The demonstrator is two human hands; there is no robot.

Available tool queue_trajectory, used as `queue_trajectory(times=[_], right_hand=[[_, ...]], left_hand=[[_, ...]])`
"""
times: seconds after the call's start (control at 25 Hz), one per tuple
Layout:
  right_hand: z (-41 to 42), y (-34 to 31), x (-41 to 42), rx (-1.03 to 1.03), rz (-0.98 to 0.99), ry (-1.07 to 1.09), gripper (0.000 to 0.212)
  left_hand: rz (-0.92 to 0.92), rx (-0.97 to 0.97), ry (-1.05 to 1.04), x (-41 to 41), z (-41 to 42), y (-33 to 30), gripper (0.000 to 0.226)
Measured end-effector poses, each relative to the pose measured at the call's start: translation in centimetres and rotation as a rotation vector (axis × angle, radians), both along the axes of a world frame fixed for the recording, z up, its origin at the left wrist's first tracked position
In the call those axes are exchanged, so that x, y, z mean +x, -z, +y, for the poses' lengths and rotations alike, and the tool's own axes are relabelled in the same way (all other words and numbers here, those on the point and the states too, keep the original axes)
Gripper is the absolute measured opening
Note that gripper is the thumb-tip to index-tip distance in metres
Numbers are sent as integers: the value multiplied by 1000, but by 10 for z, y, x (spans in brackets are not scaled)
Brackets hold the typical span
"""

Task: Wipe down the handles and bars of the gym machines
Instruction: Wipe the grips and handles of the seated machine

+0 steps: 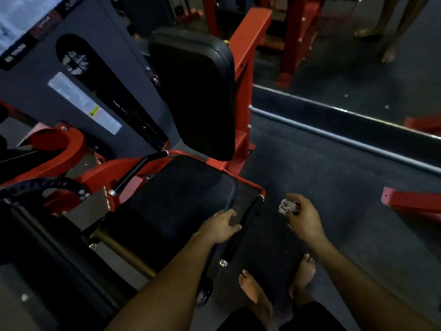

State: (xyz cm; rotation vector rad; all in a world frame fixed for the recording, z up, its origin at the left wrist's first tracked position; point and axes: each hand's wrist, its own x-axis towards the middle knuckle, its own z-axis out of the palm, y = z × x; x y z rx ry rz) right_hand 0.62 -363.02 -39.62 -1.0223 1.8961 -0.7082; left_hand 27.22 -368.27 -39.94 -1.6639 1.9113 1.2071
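A red gym machine with a black seat (171,206) and black back pad (198,91) fills the left and centre. Two black handles flank the seat: the right handle (243,228) slopes down towards me, and the left handle (140,168) sits by the seat's far left corner. My left hand (220,226) lies on the seat's near right edge, fingers stretched towards the right handle and touching it. My right hand (304,216) hovers over the floor to the right of that handle and pinches a small crumpled pale cloth (287,207).
My bare feet (276,280) stand on dark rubber floor (334,187) below the handle. A steel bar (334,137) lies along the base of a wall mirror (358,68) at right. Red frame parts (415,201) jut in at the right edge. The grey weight-stack shroud (78,75) rises at left.
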Motion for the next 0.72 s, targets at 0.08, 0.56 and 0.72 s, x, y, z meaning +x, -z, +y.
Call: queue_trajectory(times=[0.08,0.56,0.72], right_hand=[[11,18,-1,34,40,8,33],[5,150,-6,68,-17,46,20],[-25,194,-4,30,-46,147,15]], left_hand=[[-27,-7,40,3,5,15,55],[-330,-254,367,-10,-63,165,80],[-376,-519,407,2,-51,213,85]])
